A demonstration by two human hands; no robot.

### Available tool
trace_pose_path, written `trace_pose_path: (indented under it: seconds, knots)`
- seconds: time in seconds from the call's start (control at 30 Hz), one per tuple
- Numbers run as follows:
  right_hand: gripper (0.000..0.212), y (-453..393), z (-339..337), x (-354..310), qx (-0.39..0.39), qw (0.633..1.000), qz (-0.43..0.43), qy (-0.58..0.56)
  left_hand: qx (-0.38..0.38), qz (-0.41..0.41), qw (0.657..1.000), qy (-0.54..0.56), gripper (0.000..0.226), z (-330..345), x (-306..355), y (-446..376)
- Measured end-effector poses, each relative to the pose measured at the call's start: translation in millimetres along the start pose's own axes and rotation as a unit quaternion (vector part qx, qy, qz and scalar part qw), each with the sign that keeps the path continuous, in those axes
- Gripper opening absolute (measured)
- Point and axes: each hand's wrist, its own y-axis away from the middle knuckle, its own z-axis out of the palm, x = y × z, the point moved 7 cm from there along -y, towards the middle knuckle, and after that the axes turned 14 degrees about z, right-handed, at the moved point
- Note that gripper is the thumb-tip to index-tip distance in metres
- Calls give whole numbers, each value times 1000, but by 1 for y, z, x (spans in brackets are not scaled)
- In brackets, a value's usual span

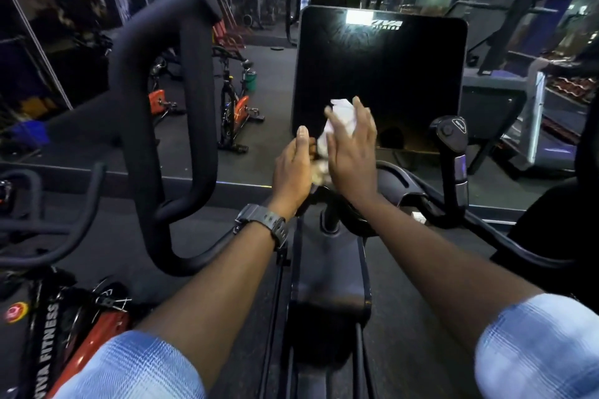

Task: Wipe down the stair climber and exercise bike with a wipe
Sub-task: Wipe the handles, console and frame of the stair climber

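Both hands meet in front of the lower edge of the dark console screen (379, 74), with a crumpled white wipe (340, 116) between them. The right hand (351, 152) lies over the wipe with its fingers (363, 113) nearly straight and spread a little, the fingertips reaching up past the top of the wad and the palm covering its near side; the fingers are laid on it rather than curled tight. The left hand (293, 168) stands edge-on just beside it, thumb pointing up, its fingers bent in toward the lower end of the wipe, though whether they pinch it is hidden behind the right hand. A black watch (269, 223) sits on the left wrist, and both arms show rolled pale blue checked sleeves. The wipe is bunched and creased, bright white at the top and shaded lower down. The screen is glossy black with a glare patch and a logo near its top edge. A thick looped black handlebar (165, 126) rises well to the left, and a slimmer grip with a button (452, 146) stands to the right, leaving an open gap around the hands. Orange and black bikes (236, 107) stand beyond on the dark floor.
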Motion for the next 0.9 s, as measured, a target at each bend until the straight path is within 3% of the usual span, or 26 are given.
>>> trace_pose_path:
  seconds: [0.07,0.17,0.27,0.37,0.57,0.63,0.7,0.8,0.9]
  knots:
    - [47,21,5,9,-7,982,-143,125,8,-16,1000,10,71,-2,-6,3]
    - [49,19,4,23,-26,943,-254,213,13,-16,1000,7,59,-3,-4,6]
    - [51,-7,2,14,-55,925,-275,257,10,-14,1000,4,55,-2,-7,8]
    - [48,-10,14,-13,-59,918,-276,278,15,-19,1000,-9,66,-4,-11,8]
    - [48,69,54,-9,-179,826,-450,289,56,-41,996,-61,65,-17,-36,26]
    - [47,66,51,-9,-179,786,-508,304,50,-43,996,-67,66,-17,-41,30]
    - [50,35,37,-24,-133,806,-502,282,42,-36,997,-60,61,-16,-38,30]
    - [58,-14,17,-42,-75,857,-422,285,30,-25,999,-27,47,-12,-30,29]
    - [51,7,24,-43,-67,864,-415,278,35,-22,999,-27,46,-9,-31,28]
